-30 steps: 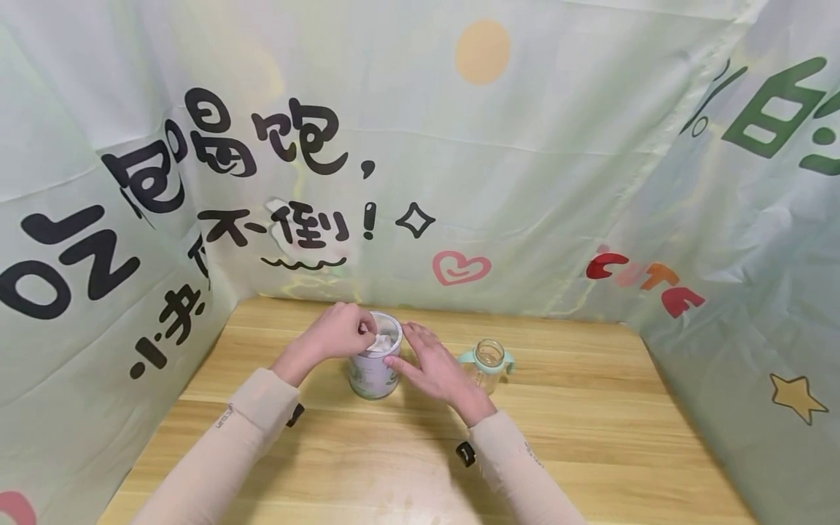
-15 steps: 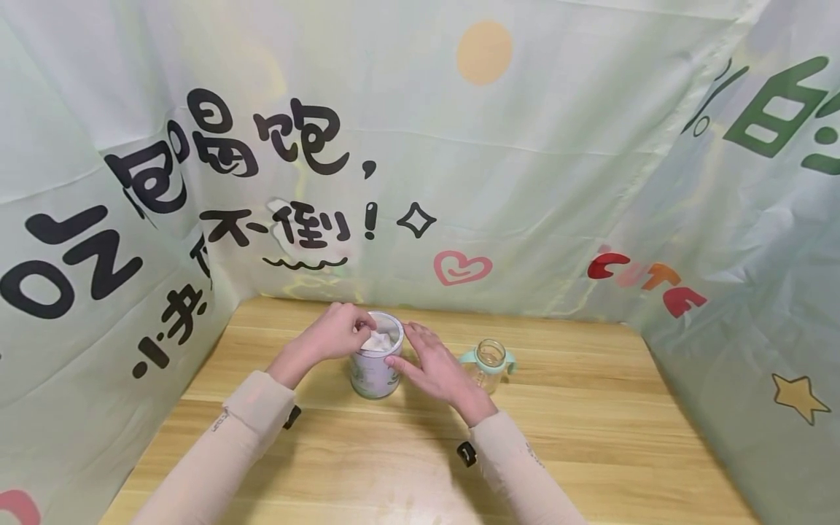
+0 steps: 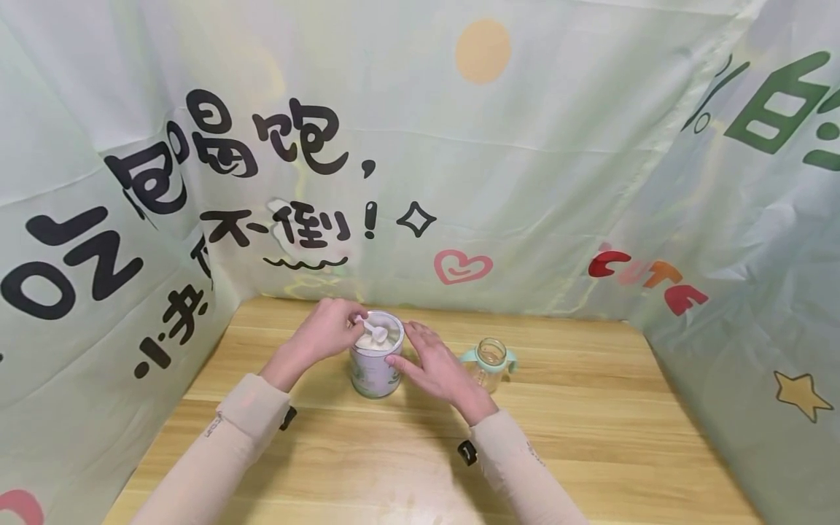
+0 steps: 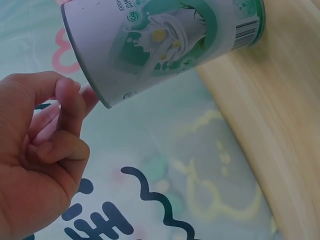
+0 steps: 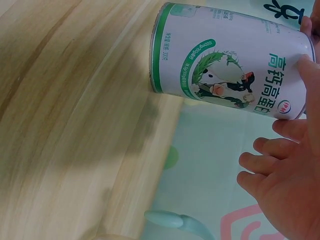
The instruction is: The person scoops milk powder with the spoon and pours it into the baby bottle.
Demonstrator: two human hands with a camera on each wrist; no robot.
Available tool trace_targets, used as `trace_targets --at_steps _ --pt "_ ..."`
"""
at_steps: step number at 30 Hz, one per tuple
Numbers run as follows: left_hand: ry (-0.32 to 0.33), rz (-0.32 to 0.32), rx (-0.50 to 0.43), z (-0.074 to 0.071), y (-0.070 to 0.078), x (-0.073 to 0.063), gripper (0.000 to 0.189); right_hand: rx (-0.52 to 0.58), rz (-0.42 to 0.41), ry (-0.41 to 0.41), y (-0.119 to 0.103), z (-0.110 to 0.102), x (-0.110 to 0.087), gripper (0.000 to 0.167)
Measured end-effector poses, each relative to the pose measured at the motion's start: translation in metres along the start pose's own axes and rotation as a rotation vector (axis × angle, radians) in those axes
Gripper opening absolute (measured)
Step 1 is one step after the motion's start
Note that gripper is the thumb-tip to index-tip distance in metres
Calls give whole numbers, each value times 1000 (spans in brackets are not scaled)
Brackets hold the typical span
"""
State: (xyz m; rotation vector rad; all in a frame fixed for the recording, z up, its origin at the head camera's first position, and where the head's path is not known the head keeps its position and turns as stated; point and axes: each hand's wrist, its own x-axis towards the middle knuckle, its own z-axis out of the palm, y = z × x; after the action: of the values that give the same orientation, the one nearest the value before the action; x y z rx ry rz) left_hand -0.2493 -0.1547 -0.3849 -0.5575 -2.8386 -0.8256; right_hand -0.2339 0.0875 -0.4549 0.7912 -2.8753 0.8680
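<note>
A white milk powder can (image 3: 374,375) with a green and cow print stands upright on the wooden table, its top open and pale powder inside. At the can's left rim my left hand (image 3: 328,328) pinches a small white scoop (image 3: 378,335), whose bowl sits over the powder within the mouth. The left wrist view shows that hand's curled fingers beside the can's rim, with the scoop hidden. My right hand (image 3: 436,368) touches the can's right side near the top. Its thumb and forefinger are at the wall, and its other fingers extend straight in the right wrist view.
A lidless baby bottle (image 3: 489,364) with mint-green handles stands just right of my right hand. Printed fabric (image 3: 551,182) hangs behind and along both sides of the wooden table (image 3: 577,437). The can is near the table's back edge.
My left hand has drawn up and slightly left, lifting the scoop so that its bowl now shows above the powder. The right hand, can and bottle stay put.
</note>
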Motion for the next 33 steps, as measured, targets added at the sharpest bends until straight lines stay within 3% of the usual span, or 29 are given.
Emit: trace_targets --at_steps 7,18,24,33 --pt "27 -27 12 -3 1 -2 21 3 -6 3 0 1 1 85" --pt "57 64 8 -3 0 -4 14 70 -12 7 0 2 6 91" --pt "71 70 -2 -2 -1 -6 15 84 -10 3 -2 4 6 96" --pt "89 84 74 0 0 -7 11 81 -11 11 -4 3 6 93"
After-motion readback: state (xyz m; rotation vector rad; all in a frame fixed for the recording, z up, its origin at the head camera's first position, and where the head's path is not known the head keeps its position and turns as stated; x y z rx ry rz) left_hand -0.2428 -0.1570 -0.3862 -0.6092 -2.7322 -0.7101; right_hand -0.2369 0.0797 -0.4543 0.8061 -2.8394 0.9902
